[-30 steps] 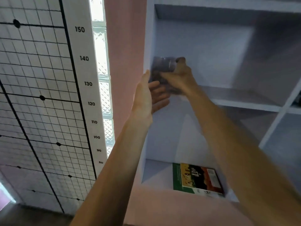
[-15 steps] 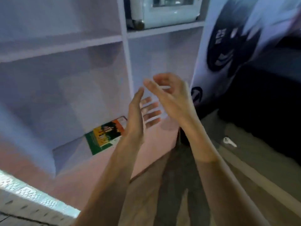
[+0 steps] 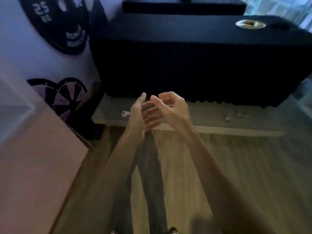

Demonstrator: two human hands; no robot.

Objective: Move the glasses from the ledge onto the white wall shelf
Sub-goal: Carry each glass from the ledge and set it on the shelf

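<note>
Your left hand [image 3: 138, 115] and right hand [image 3: 172, 107] hover empty, fingers [image 3: 152, 105] spread loose, just above the grey ledge [image 3: 211, 115] fronting the black-draped worktop [image 3: 194, 65].

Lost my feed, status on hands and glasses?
Left hand open, empty. Right hand open, empty. No glasses in view. Low ledge ahead, unobstructed.

head view | from above, tilted steeply down | near hands [image 3: 157, 112] | faces floor [image 3: 236, 166], low ledge [image 3: 211, 114]
</note>
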